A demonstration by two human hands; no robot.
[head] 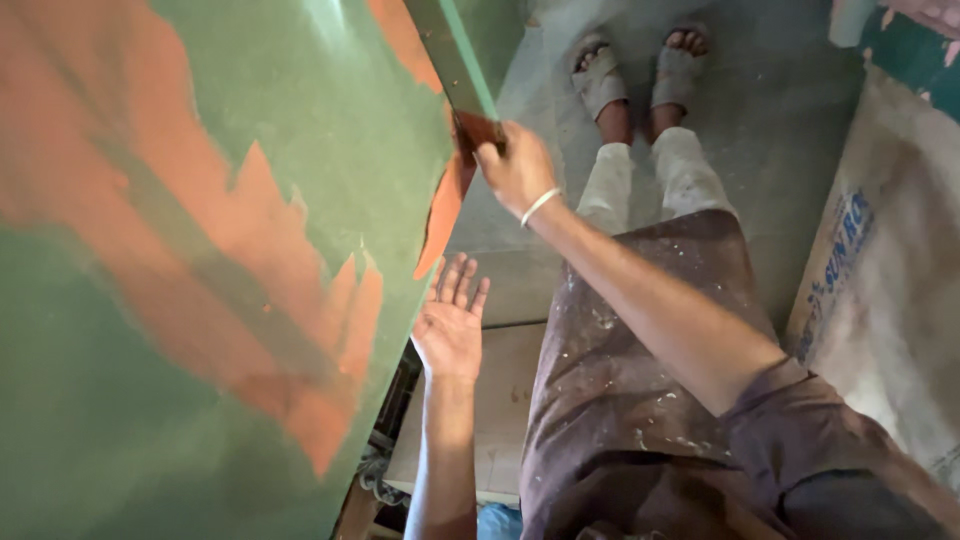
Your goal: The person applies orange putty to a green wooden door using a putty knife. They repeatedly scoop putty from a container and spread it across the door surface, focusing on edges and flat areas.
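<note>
Right hand (517, 168) grips a scraper (478, 128) on the green wall (330, 130); left hand (451, 325) spread open

Dim, soft daylight; the near green panel (200, 250) is blurred, edges stretched.

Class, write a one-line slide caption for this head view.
Right hand grips a scraper against a green wall; left hand open beside it.
</note>
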